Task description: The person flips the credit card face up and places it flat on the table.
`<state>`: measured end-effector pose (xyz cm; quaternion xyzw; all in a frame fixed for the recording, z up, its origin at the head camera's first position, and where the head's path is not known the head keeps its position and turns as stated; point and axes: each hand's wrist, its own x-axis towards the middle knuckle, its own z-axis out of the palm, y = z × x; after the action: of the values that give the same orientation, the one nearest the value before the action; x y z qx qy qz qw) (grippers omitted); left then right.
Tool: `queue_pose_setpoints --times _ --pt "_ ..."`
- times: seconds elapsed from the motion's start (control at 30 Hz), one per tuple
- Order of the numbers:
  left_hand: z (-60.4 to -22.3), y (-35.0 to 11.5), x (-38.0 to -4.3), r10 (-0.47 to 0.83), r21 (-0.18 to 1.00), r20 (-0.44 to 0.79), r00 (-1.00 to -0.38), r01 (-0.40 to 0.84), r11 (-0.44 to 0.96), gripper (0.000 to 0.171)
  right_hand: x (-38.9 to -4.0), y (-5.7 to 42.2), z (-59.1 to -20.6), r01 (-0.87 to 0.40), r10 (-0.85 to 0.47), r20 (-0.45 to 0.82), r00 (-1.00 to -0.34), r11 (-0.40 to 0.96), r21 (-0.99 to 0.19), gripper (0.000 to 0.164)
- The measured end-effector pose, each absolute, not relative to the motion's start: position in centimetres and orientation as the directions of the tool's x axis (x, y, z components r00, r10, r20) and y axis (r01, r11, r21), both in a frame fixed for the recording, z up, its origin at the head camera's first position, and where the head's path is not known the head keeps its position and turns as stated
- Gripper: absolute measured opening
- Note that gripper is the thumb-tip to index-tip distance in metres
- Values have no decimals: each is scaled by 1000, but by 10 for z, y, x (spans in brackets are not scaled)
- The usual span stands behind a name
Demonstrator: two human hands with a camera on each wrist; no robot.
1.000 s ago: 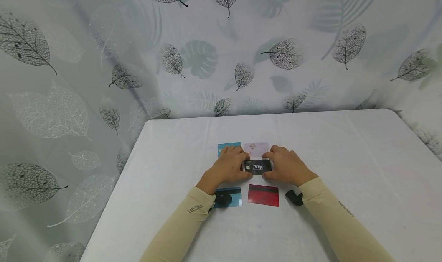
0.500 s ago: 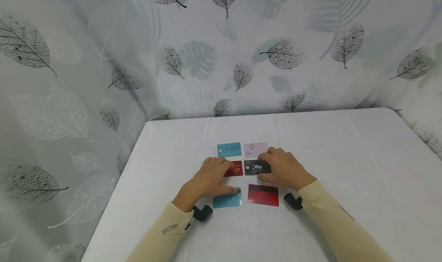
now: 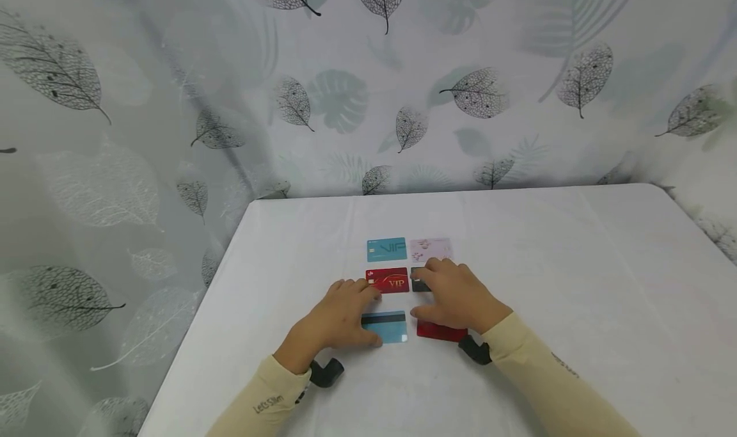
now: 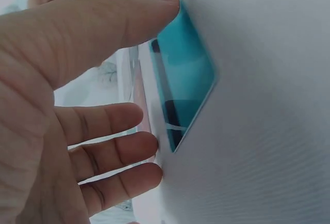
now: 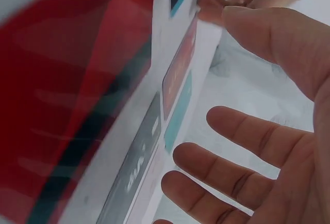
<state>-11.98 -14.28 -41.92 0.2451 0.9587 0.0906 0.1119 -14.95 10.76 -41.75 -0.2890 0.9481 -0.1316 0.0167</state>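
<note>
My left hand (image 3: 336,318) is at the left end of a blue striped card (image 3: 387,327) in the front row. Its fingers are spread and loosely bent; in the left wrist view the thumb overlaps the blue card (image 4: 188,69), but contact is unclear. My right hand (image 3: 455,296) hovers over the black card (image 3: 419,285) and the red striped card (image 3: 440,331), partly hiding both. Nothing shows between its spread fingers in the right wrist view, where the red striped card (image 5: 77,79) looms close. Between the hands lies a red VIP card (image 3: 388,280).
A teal VIP card (image 3: 387,249) and a pale pink card (image 3: 430,249) form the back row. The cards lie flat on a white-covered table (image 3: 547,245). A leaf-patterned curtain (image 3: 460,104) stands behind it. Each wrist carries a dark device (image 3: 326,373).
My left hand has left the black card's side and moved left and nearer, baring the red VIP and teal cards. My right hand has drifted left and nearer, now covering part of the red striped card.
</note>
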Motion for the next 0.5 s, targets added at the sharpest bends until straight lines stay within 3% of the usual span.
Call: queue_pose_setpoints --times 0.5 --pt "-420 -141 -117 516 195 -159 -842 486 852 49 -129 78 -420 -613 -635 10 -773 742 -271 59"
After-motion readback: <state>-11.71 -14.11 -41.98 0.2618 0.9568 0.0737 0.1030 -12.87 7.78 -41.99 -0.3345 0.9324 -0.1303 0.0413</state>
